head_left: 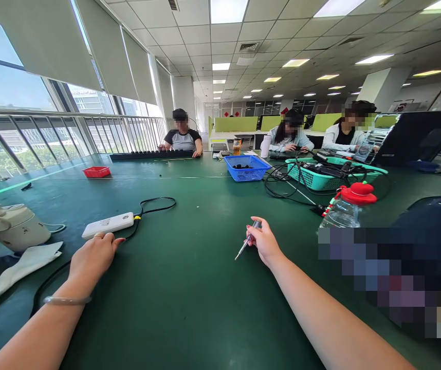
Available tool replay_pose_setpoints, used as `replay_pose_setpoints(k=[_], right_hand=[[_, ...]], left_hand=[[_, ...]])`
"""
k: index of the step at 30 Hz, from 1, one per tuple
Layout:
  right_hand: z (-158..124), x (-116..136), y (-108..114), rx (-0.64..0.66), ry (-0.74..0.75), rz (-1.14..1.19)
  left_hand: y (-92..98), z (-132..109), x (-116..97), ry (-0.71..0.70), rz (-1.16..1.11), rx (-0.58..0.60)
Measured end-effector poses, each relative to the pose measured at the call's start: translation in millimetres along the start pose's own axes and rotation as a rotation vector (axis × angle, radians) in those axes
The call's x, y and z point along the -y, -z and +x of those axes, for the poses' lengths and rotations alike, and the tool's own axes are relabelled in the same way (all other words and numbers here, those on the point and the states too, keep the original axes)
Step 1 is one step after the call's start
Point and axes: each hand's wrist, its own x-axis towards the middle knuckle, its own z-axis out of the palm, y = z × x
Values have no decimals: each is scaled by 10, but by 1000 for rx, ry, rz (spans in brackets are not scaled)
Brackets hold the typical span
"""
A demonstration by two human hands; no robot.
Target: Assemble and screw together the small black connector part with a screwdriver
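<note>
My right hand (263, 242) is closed on a small screwdriver (246, 240) with a clear handle, its thin metal tip pointing down and left just above the green table (189, 288). My left hand (94, 255) rests on the table with its fingers curled under, just below a white power bank (108, 225). I cannot see anything inside that hand. A black cable (154, 204) runs from the power bank's right end in a loop, and another stretch passes under my left wrist.
At the left stand a cream kettle-like appliance (14, 225) and a white cloth (18, 270). Farther off are a red tray (96, 171), a blue basket (246, 168), and a green basket (323, 177) with cables. A red-capped bottle (346, 205) is right. Three people sit across.
</note>
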Motion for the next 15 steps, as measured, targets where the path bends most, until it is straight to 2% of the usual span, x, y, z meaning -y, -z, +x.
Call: replay_pose_setpoints(k=[5,15], right_hand=[[6,-10,-1,-5,-10,11],[6,-9,1,0,-3,1]], left_hand=[[-13,-11,19,50,-93,30],[-21,-10,67,-2,-154,106]])
